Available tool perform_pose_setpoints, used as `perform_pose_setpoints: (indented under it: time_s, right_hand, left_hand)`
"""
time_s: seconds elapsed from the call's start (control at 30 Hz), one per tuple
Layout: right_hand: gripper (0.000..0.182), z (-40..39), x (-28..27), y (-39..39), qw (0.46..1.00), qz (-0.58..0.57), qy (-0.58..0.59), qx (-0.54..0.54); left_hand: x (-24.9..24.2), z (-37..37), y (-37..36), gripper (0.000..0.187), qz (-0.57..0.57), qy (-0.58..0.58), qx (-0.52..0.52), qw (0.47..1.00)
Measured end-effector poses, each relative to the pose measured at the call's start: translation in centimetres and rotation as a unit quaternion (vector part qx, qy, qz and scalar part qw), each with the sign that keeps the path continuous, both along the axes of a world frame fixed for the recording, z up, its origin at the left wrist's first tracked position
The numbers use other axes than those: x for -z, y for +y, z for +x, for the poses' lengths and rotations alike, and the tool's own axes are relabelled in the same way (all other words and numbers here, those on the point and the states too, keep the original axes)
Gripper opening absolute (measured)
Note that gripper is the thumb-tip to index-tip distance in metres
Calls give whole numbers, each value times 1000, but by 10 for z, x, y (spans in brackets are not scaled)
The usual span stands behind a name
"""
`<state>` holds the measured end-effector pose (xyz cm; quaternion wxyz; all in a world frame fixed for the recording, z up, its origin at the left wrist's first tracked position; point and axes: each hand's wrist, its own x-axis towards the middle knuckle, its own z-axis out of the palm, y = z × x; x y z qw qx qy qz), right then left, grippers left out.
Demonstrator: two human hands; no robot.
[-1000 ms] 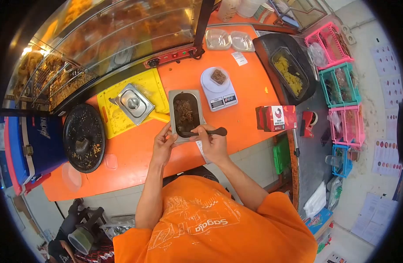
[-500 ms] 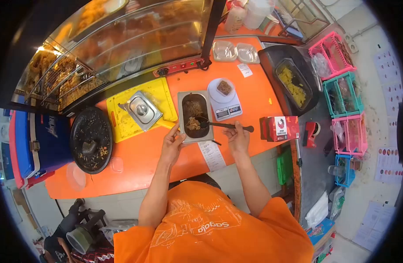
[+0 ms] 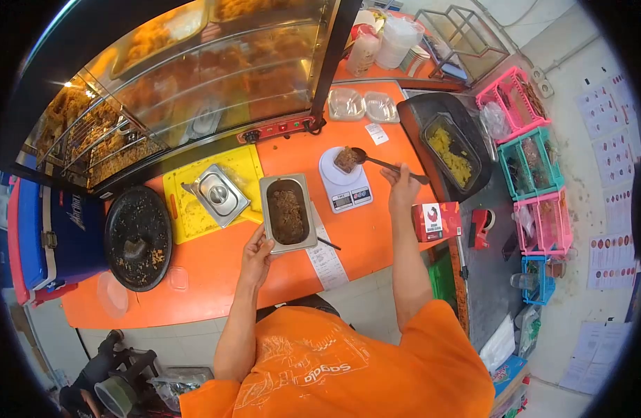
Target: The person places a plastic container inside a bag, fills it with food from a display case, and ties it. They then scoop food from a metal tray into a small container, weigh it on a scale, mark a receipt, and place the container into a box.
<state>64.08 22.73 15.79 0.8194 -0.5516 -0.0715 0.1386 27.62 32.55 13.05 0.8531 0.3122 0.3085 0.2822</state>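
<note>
My left hand (image 3: pixel 256 252) grips the near left corner of a steel pan (image 3: pixel 288 212) that holds brown minced food. My right hand (image 3: pixel 403 187) is closed round the dark handle of a spoon (image 3: pixel 387 164). The spoon's bowl touches brown food in a small clear container (image 3: pixel 347 159) on the white kitchen scale (image 3: pixel 351 196). A long receipt (image 3: pixel 326 259) lies partly under the pan, beside a thin black stick.
At the left are a yellow board (image 3: pixel 188 198) with a steel lid (image 3: pixel 219 195), a round black tray (image 3: pixel 138 237) and a glass display case (image 3: pixel 202 90). A red box (image 3: pixel 435 221) and a black pan of yellow food (image 3: pixel 451 153) stand right. Bottom left, a person (image 3: pixel 90 380).
My right hand and the spoon have moved up from the steel pan to the small container on the scale. The pan in my left hand has shifted slightly left and down.
</note>
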Motion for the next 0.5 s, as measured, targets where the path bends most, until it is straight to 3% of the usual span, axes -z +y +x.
perform_pose_setpoints:
  time_s: [0.07,0.1,0.17,0.27,0.4,0.47,0.5]
  right_hand:
    - [28,4,13,9,986,-98,-118,-59]
    - [28,0,13,10,986,-99,-117,-59]
    - [30,-9,12,13,913,-242,-297,-138]
    - [29,-20,-14,17,878,-230,-402,-120]
    - [30,-16,-21,10,905,-281,-317,-48]
    - [33,-30,-28,0,992,-106,-75,-15]
    - [37,-44,-35,-5,995,-87,-34,-41]
  left_hand:
    - [2,-7,-1,54,3,4,-16,1000]
    - [-1,-11,-2,54,3,5,-17,1000]
    - [-6,-21,-3,52,-8,15,-22,1000]
    - [8,-45,-7,51,6,-1,-22,1000]
    - [-3,-67,-16,51,-10,11,-50,999]
    - [3,-83,-19,51,-7,0,-46,999]
    - [4,-90,-21,51,-9,4,-51,999]
